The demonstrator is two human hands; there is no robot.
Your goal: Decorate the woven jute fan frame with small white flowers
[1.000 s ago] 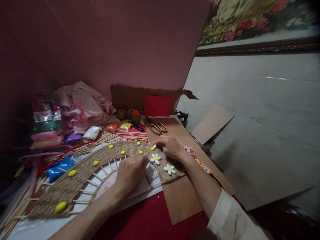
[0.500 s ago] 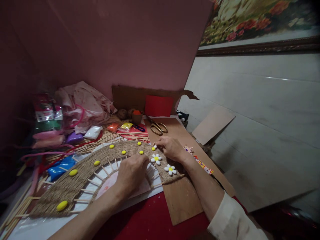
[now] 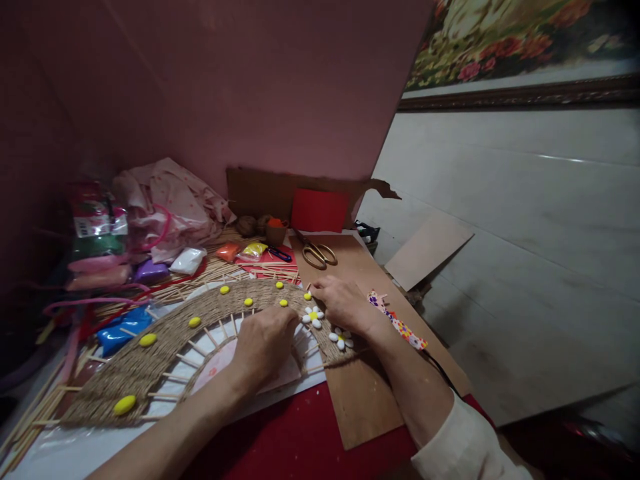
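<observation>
A woven straw arch on thin wooden sticks lies flat in front of me, dotted with several yellow clay ovals. Two white clay daisies with yellow centres sit on its right end. My left hand rests knuckles-up on the arch's inner edge, fingers curled, beside the daisies. My right hand lies over the arch's right end, fingertips by a small yellow and white piece at the top edge. Whether either hand pinches something is hidden.
Brass scissors lie on a brown board behind my right hand. Clay packets, a blue one and a purple one, pink cloth and loose sticks crowd the left. A patterned strip lies at the right. Torn cardboard with a red sheet leans on the wall.
My right hand has slid slightly down and over the arch, now partly covering the lower daisy. The left hand has stayed put. The view shifted a little.
</observation>
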